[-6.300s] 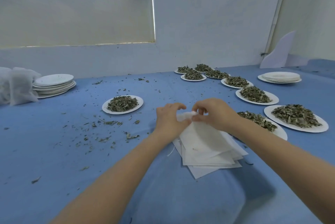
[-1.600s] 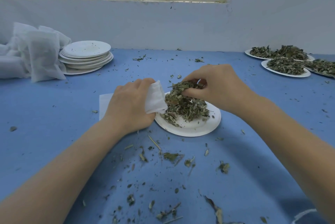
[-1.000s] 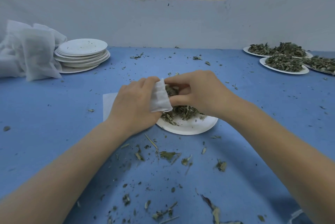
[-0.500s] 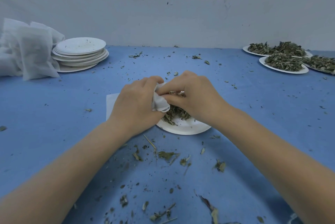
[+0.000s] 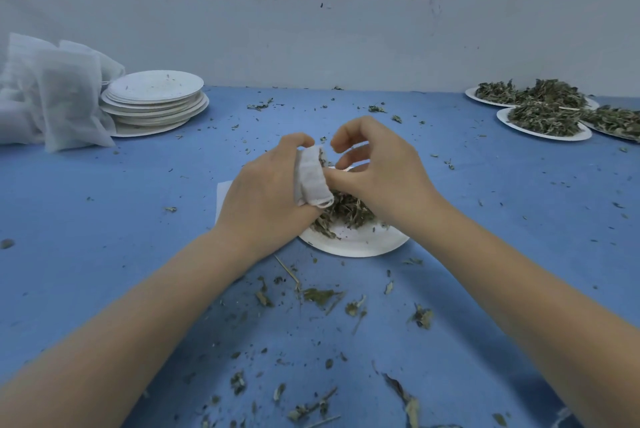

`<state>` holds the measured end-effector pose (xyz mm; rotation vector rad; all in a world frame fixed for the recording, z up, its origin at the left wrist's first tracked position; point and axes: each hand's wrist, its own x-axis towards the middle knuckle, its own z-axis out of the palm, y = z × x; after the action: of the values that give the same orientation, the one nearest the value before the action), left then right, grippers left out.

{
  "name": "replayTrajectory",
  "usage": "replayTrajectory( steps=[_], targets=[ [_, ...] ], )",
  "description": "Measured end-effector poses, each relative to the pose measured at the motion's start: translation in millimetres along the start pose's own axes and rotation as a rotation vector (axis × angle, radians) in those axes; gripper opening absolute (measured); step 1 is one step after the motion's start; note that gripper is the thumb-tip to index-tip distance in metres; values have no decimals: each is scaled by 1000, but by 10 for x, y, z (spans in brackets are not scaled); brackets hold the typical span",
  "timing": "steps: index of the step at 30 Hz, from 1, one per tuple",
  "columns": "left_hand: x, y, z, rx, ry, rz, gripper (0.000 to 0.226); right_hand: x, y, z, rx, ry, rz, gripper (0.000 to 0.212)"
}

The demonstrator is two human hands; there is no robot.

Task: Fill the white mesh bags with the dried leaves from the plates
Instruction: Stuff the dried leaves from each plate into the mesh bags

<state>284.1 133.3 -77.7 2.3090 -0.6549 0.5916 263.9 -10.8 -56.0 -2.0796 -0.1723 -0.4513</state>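
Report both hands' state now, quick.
Left hand: closed, grip on the white mesh bag.
Right hand: fingers curled at the bag's mouth; whether it holds leaves cannot be told.
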Motion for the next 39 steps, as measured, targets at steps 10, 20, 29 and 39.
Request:
replayTrajectory(
  steps=[10,20,29,39],
  targets=[
    [4,-11,-6,59,59,28,57,14,-79,-134,339,-144,144,18],
    [-22,9,24,121,-15,150,51,-37,-193,-15,-496,-355,-204,39],
    [-12,-15,-64,93,-40,68,64,35,-81,-234,-65,-343,-162,19],
    [54,-173,-109,208,6,40,54,134,202,-320,-712,-455,89,61]
  ],
)
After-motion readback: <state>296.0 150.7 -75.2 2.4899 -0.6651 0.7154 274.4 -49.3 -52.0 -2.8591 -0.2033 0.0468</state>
